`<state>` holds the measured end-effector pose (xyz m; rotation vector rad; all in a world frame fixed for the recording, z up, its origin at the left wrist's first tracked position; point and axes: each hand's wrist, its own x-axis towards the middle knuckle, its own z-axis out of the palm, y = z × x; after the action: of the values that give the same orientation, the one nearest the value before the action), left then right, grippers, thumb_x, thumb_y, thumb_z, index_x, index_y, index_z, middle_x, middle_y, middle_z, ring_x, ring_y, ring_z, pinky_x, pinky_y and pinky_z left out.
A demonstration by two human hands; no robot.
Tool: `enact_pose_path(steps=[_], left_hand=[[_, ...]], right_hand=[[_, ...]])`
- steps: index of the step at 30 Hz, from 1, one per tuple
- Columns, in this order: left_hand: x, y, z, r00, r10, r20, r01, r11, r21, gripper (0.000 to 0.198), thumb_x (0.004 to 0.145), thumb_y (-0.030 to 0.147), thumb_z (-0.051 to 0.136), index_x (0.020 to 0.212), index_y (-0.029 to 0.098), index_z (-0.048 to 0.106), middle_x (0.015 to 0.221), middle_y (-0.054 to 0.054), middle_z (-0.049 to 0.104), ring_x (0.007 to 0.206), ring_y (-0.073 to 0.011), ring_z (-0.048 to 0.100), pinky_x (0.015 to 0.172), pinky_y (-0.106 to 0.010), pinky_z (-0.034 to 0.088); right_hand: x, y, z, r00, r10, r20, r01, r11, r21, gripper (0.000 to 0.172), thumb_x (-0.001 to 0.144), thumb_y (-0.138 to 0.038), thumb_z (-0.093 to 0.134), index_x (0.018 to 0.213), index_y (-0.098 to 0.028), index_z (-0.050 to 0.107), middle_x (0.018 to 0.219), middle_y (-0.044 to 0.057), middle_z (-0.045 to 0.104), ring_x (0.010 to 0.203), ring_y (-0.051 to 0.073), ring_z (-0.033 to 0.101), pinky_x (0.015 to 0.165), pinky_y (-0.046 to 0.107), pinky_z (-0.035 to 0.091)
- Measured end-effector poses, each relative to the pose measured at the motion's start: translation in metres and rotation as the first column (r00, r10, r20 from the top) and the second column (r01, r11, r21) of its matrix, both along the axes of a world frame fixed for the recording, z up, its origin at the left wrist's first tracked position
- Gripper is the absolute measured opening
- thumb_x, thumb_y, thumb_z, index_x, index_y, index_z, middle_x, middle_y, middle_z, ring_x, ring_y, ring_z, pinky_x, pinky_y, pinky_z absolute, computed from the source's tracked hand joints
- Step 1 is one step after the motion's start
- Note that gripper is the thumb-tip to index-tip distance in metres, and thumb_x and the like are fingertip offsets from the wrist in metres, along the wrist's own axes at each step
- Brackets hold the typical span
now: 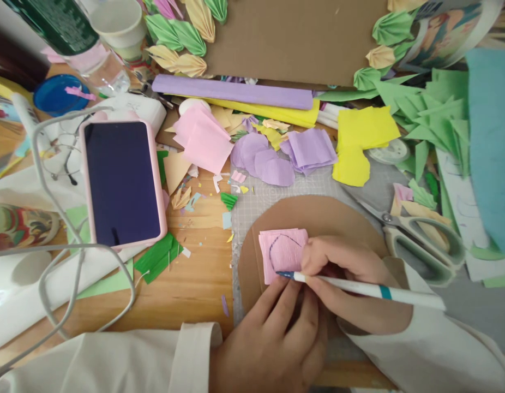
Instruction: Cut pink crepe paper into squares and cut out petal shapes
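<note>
A small stack of pink crepe paper point(283, 248) lies on a round brown cardboard piece point(318, 210), with a curved dark line drawn on it. My right hand point(354, 278) is closed around a white marker point(359, 286), whose blue tip touches the pink paper near its lower edge. Fingertips of my left hand point(277, 333) press on the bottom edge of the pink paper. Its fingers are spread a little and lie flat, with nothing gripped between them. Part of the paper's right side is hidden by my right hand.
Scissors point(412, 234) lie right of the cardboard. Yellow point(365, 142), purple point(312, 150) and pink paper pieces point(205, 136) are behind it. A phone point(124, 183) and a white cable point(78, 245) are at the left; a clear bottle point(99, 65) stands at the back left.
</note>
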<state>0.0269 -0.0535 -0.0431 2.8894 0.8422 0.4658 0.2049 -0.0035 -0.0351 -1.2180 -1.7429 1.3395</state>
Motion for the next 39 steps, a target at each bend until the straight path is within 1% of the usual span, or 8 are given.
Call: enact_pose_path(steps=[6, 9, 16, 20, 25, 30, 35, 39], left_hand=[[-0.001, 0.0, 0.001, 1.0, -0.004, 0.015, 0.004, 1.0, 0.02, 0.034, 0.094, 0.018, 0.039, 0.115, 0.011, 0.065, 0.117, -0.009, 0.068, 0.115, -0.0315, 0.06, 0.107, -0.046, 0.034], [-0.001, 0.0, 0.002, 1.0, -0.007, 0.011, 0.007, 1.0, 0.021, 0.034, 0.094, 0.017, 0.04, 0.114, 0.011, 0.066, 0.116, -0.009, 0.068, 0.114, -0.0327, 0.061, 0.107, -0.047, 0.033], [-0.001, 0.0, 0.002, 1.0, -0.009, -0.002, 0.009, 1.0, 0.005, 0.033, 0.094, 0.018, 0.041, 0.114, 0.01, 0.065, 0.117, -0.01, 0.067, 0.115, -0.0327, 0.06, 0.107, -0.047, 0.034], [-0.001, 0.001, 0.002, 1.0, -0.012, 0.005, 0.012, 1.0, 0.012, 0.033, 0.093, 0.018, 0.041, 0.114, 0.01, 0.065, 0.117, -0.01, 0.067, 0.115, -0.0332, 0.06, 0.107, -0.047, 0.033], [-0.001, 0.001, 0.002, 1.0, -0.009, -0.003, 0.009, 1.0, 0.01, 0.032, 0.093, 0.019, 0.042, 0.114, 0.011, 0.065, 0.117, -0.01, 0.067, 0.115, -0.0327, 0.06, 0.108, -0.048, 0.034], [-0.001, 0.0, 0.001, 1.0, -0.016, -0.006, 0.016, 1.0, 0.007, 0.033, 0.093, 0.019, 0.041, 0.115, 0.01, 0.065, 0.118, -0.011, 0.066, 0.115, -0.0318, 0.06, 0.108, -0.047, 0.032], [-0.002, 0.0, 0.001, 1.0, -0.022, -0.014, 0.023, 1.0, 0.013, 0.034, 0.093, 0.019, 0.04, 0.116, 0.009, 0.063, 0.118, -0.012, 0.065, 0.115, -0.032, 0.06, 0.108, -0.048, 0.032], [-0.002, 0.002, 0.004, 1.0, -0.016, -0.021, 0.017, 1.0, 0.009, 0.034, 0.094, 0.018, 0.04, 0.116, 0.01, 0.064, 0.119, -0.012, 0.065, 0.115, -0.0314, 0.06, 0.108, -0.048, 0.033]], right_hand=[[0.003, 0.012, 0.01, 0.976, -0.119, -0.185, 0.121, 0.993, -0.001, 0.017, 0.086, -0.014, 0.053, 0.071, -0.022, 0.051, 0.059, -0.004, 0.044, 0.05, 0.011, 0.041, 0.046, 0.026, 0.03], [0.005, 0.016, 0.01, 0.977, -0.157, -0.141, 0.164, 0.986, 0.042, 0.02, 0.088, -0.018, 0.055, 0.069, -0.021, 0.051, 0.058, -0.004, 0.044, 0.048, 0.01, 0.038, 0.043, 0.026, 0.024], [0.009, 0.012, 0.006, 0.987, -0.158, -0.014, 0.159, 0.984, 0.076, 0.019, 0.084, -0.013, 0.054, 0.068, -0.022, 0.049, 0.059, -0.003, 0.045, 0.049, 0.012, 0.039, 0.045, 0.028, 0.026], [0.008, 0.011, 0.009, 0.988, -0.154, -0.031, 0.156, 0.984, 0.089, 0.022, 0.084, -0.013, 0.053, 0.065, -0.022, 0.046, 0.054, -0.004, 0.039, 0.046, 0.012, 0.033, 0.044, 0.029, 0.022], [0.01, 0.009, 0.006, 0.987, -0.162, 0.016, 0.16, 0.984, 0.083, 0.018, 0.087, -0.015, 0.051, 0.072, -0.024, 0.048, 0.061, -0.001, 0.047, 0.051, 0.014, 0.04, 0.046, 0.03, 0.026], [0.01, 0.008, 0.007, 0.99, -0.141, 0.013, 0.139, 0.986, 0.093, 0.023, 0.086, -0.016, 0.052, 0.065, -0.022, 0.044, 0.055, -0.003, 0.037, 0.046, 0.012, 0.031, 0.045, 0.03, 0.02], [0.01, 0.007, 0.006, 0.983, -0.184, 0.018, 0.182, 0.979, 0.096, 0.02, 0.087, -0.016, 0.051, 0.069, -0.023, 0.046, 0.059, -0.002, 0.045, 0.049, 0.013, 0.038, 0.046, 0.03, 0.025], [0.013, 0.005, 0.008, 0.986, -0.155, 0.06, 0.15, 0.986, 0.075, 0.025, 0.082, -0.015, 0.055, 0.062, -0.022, 0.04, 0.054, -0.004, 0.036, 0.046, 0.012, 0.03, 0.046, 0.03, 0.019]])
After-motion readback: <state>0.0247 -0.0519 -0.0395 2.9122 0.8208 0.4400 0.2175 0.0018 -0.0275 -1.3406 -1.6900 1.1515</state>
